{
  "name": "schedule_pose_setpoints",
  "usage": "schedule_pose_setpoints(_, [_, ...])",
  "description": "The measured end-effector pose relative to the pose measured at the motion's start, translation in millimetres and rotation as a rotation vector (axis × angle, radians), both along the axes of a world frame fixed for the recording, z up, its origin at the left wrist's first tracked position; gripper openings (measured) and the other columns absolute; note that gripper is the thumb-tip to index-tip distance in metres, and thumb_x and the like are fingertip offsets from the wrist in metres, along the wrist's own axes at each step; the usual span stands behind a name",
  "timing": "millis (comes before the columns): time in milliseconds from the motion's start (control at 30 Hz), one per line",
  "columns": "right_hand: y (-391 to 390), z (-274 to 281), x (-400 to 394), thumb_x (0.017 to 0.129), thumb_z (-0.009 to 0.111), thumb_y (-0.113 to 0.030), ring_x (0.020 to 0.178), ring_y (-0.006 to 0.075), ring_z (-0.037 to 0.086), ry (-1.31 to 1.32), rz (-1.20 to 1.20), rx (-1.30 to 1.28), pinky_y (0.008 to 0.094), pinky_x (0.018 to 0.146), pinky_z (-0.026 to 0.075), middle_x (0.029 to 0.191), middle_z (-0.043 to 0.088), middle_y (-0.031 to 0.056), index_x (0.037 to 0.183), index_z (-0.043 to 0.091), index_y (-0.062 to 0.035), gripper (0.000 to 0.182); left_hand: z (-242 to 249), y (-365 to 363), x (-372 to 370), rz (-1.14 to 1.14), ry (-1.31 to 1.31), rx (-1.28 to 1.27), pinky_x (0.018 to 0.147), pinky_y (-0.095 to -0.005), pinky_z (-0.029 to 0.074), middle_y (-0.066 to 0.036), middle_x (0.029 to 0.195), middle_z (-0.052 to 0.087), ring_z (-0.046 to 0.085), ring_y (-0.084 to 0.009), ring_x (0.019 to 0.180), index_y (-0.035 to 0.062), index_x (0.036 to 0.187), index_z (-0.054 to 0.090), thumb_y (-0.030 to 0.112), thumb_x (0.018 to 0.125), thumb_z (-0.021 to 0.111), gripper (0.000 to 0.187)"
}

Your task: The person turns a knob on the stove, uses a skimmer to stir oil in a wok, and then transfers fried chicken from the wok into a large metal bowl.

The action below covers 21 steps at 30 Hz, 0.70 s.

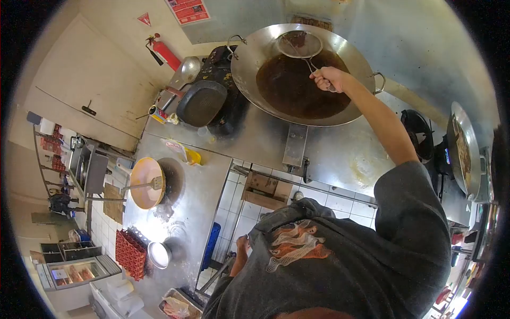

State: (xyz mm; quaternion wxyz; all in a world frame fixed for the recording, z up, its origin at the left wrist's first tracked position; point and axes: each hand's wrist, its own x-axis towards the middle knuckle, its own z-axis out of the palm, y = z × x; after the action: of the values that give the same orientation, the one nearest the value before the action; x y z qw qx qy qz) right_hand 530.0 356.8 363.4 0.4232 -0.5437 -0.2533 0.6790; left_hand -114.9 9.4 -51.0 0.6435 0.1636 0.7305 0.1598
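At the bottom of the frame, the person's dark shirt has an orange-and-white print. The left hand (pixel 243 243) hangs beside the shirt, left of bottom center; whether its fingers are apart or together cannot be told, and nothing can be made out in it. Left of it, in the lower left, a round metal pot (pixel 159 255) stands on the steel counter (pixel 204 183) just beside a stack of red egg trays (pixel 130 255). Above these, an orange pan (pixel 139 186) has a spatula (pixel 143 184) lying across it, and a yellow packet (pixel 192 157) is to its right.

At upper center, the right hand (pixel 326 80) is clamped around the handle of a round mesh strainer (pixel 300 44), fingers curled tight. The strainer is above the large wok (pixel 245 69), toward its far side, with brown matter visible at its mesh. Dark brown liquid (pixel 297 90) covers the wok's bottom; whether the strainer touches it cannot be told.

Left of the wok is a dark square pan (pixel 202 103), with a perforated ladle (pixel 190 69) near it. Another wok (pixel 465 149) is at the right edge. Farther off, in the upper left, a red fire extinguisher (pixel 167 55) is by the wall.
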Motion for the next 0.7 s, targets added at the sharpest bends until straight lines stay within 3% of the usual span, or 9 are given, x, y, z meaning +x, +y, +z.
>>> schedule_pose_setpoints(133, [-4,15,-1,0.09,0.047,-0.009,0.041,0.0053,0.027,-0.173,-0.125,0.166,0.0192,0.035,0.019,0.058,0.035,-0.0026,0.095,0.046,-0.0022,0.008,-2,-29,-11,-0.007,0.012,-0.04,0.053,-0.0332,0.045,-0.011,0.081,0.059,0.056,-0.0197,0.062,0.003,0.103,0.052,0.023,0.085,0.051,0.027])
schedule_pose_setpoints(167, [-8,24,1,0.09,0.048,-0.01,0.041,0.0047,0.026,-0.211,-0.158,0.049,0.019,0.035,0.019,0.058,0.035,-0.0032,0.095,0.047,-0.0033,0.008,-4,-33,-12,-0.005,0.013,-0.044,0.053,-0.0331,0.045,-0.01,0.08,0.059,0.056,-0.0195,0.061,0.0032,0.102,0.052,0.023,0.085,0.051,0.026])
schedule_pose_setpoints(467, [-84,73,-18,0.094,0.049,-0.017,0.042,0.0019,0.023,-0.203,-0.055,0.086,0.0184,0.036,0.018,0.059,0.027,-0.0071,0.099,0.047,-0.0045,0.014,1,-12,3,-0.008,0.005,0.002,0.049,-0.0318,0.043,-0.008,0.076,0.057,0.053,-0.0174,0.057,0.0049,0.091,0.052,0.025,0.085,0.05,0.021])
schedule_pose_setpoints(700, [-100,73,1,0.092,0.05,-0.018,0.043,0.0022,0.025,-0.218,-0.062,0.056,0.0184,0.036,0.018,0.06,0.034,-0.0066,0.099,0.048,-0.0039,0.016,33,6,8,-0.075,0.036,0.004,0.045,-0.0296,0.04,-0.008,0.075,0.056,0.051,-0.0158,0.054,0.0053,0.086,0.052,0.026,0.086,0.05,0.021])
